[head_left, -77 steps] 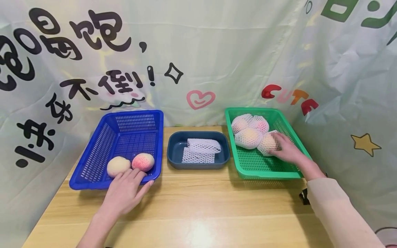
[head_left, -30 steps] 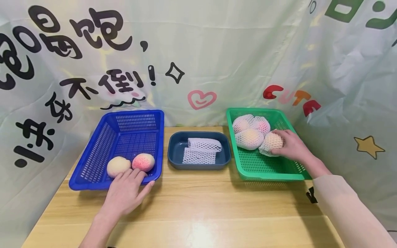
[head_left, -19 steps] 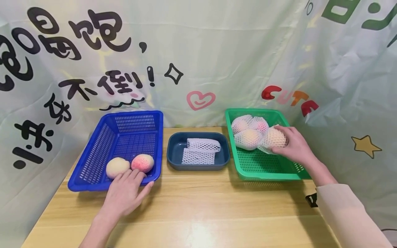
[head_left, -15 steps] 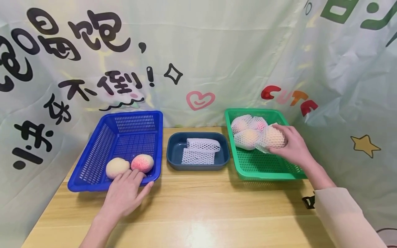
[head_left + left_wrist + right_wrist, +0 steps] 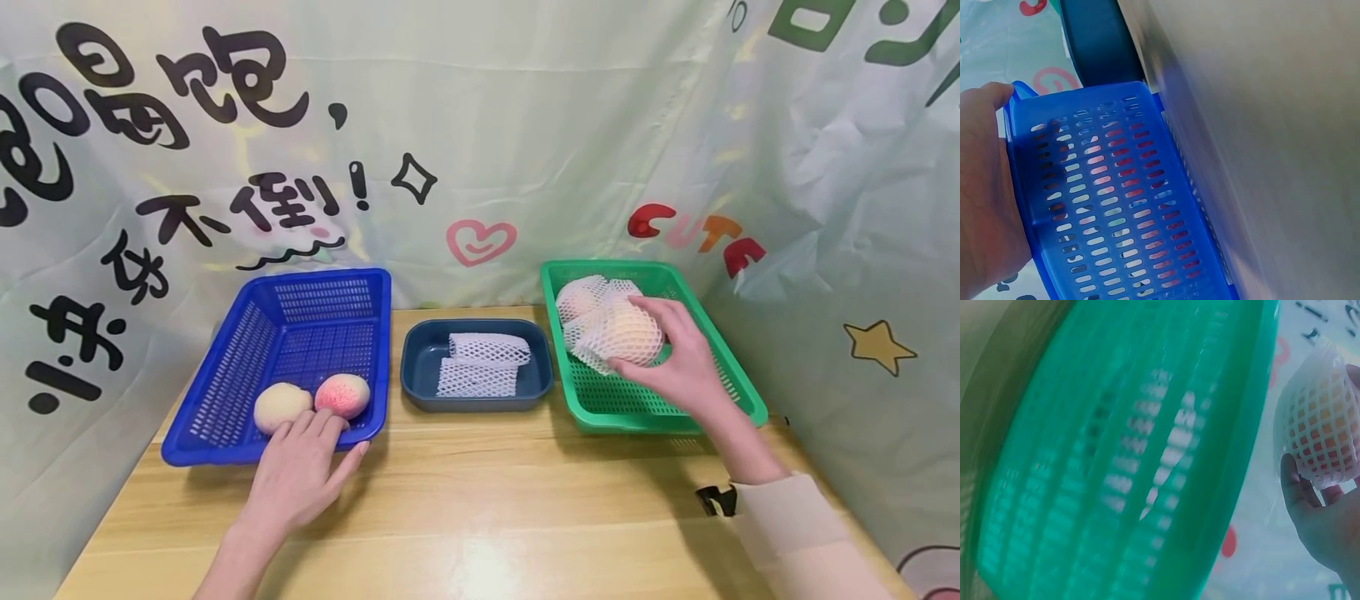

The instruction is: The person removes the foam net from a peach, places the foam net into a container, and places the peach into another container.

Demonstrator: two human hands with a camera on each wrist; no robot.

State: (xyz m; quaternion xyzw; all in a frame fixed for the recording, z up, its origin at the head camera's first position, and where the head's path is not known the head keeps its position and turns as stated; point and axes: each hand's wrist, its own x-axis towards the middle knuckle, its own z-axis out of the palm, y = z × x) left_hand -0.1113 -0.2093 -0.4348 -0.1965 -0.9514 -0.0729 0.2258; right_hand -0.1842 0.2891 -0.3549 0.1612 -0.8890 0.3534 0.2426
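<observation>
Right hand (image 5: 678,358) clamps a netted fruit (image 5: 633,332); below the hand, slats (image 5: 622,402) run to the near rim of the green basket (image 5: 637,422). Left hand (image 5: 296,467) hooks over the rim of the blue basket (image 5: 381,367), two peaches (image 5: 282,407) just beyond it. Head view overlaps the netted fruit with other nets (image 5: 579,298); right wrist view shows it above the green rim.

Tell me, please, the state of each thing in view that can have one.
Blue basket: upright, partly filled
Left grip: holding this basket's front rim
Bare peaches: two, lying inside it
Box: upright, holding nets
Those nets: empty, lying down
Green basket: upright, partly filled
Right grip: holding a peach
That peach: netted, above this basket
Other peaches: netted, inside it, partly hidden
</observation>
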